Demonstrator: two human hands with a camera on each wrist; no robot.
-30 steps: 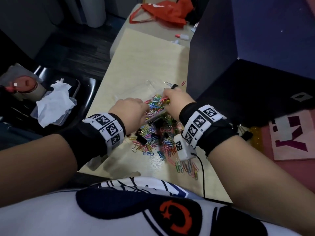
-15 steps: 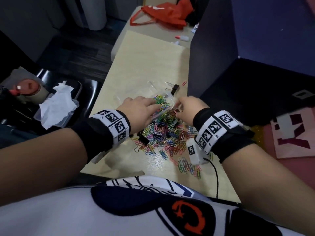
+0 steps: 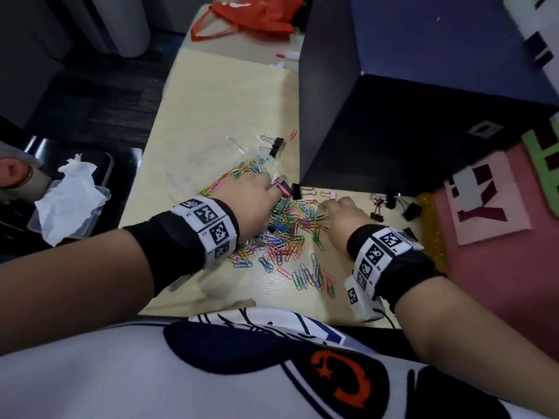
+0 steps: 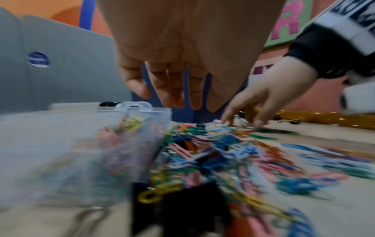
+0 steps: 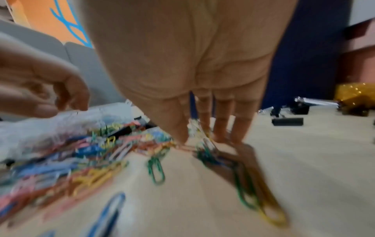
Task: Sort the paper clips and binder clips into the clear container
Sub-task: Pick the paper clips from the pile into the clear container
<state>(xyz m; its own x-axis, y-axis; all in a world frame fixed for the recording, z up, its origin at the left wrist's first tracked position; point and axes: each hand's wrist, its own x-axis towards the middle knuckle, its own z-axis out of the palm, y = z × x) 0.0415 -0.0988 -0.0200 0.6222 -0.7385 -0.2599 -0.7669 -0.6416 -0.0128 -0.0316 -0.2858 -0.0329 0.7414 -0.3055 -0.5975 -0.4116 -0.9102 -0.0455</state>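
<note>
A heap of coloured paper clips (image 3: 290, 234) lies on the pale table (image 3: 217, 95). The clear container (image 3: 242, 167) sits at the heap's far left with paper clips inside; it shows blurred in the left wrist view (image 4: 85, 133). My left hand (image 3: 263, 189) hovers over its near corner, fingers (image 4: 174, 94) hanging relaxed and holding nothing. My right hand (image 3: 332, 207) is down at the heap's right edge, thumb and fingertips pinching a few paper clips (image 5: 199, 131) against the table. Black binder clips lie by the container (image 3: 276, 146), beside the left hand (image 3: 296, 192) and in a group to the right (image 3: 384, 207).
A tall dark blue box (image 3: 393, 116) stands on the table right behind the clips. A tub with crumpled tissue (image 3: 69, 207) sits off the table's left edge. A red bag (image 3: 248, 19) lies at the far end. A pink mat (image 3: 484, 207) lies to the right.
My right hand has left the container and come down at the right edge of the heap. My left hand has stayed by the container.
</note>
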